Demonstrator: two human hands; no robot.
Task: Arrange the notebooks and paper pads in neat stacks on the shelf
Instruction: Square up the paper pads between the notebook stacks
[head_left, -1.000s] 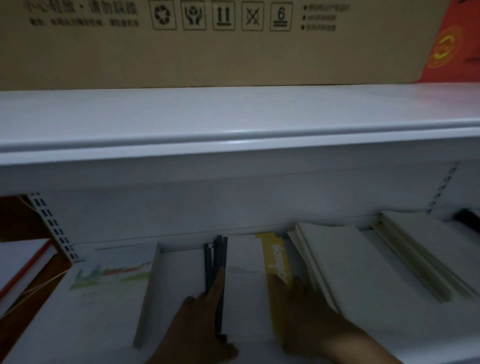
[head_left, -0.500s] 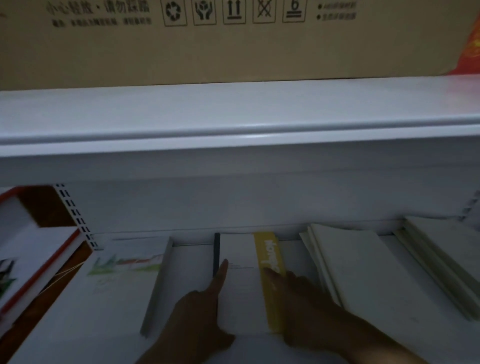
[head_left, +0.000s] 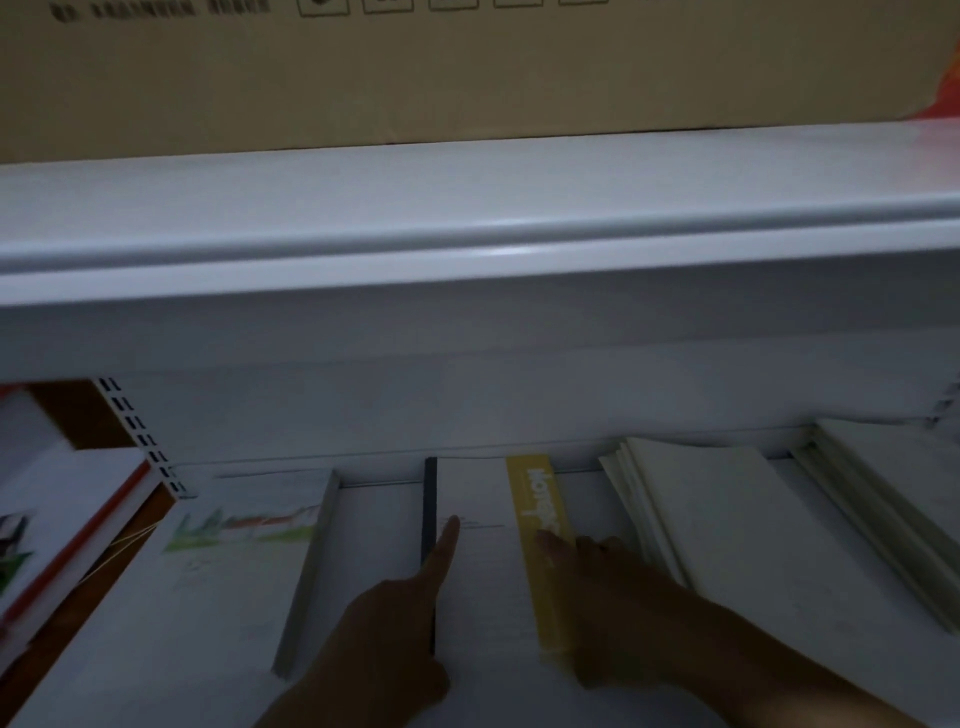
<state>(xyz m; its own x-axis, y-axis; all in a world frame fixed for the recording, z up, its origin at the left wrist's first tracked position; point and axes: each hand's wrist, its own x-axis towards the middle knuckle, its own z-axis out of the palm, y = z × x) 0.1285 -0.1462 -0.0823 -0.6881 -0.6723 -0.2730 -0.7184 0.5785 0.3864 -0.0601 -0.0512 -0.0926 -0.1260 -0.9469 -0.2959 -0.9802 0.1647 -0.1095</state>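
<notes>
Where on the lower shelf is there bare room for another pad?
One bare strip lies between the landscape-cover stack and the dark-spined notebook, though the left hand reaches along it. Right of the yellow band it is crowded: the right hand, then cream pad stacks close together.

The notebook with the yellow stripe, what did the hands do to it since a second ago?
The dark books sticking out crookedly at the left edge of the yellow-striped notebook now line up straight. The left hand and right hand stay pressed on its sides. The cream pads stay put.
</notes>
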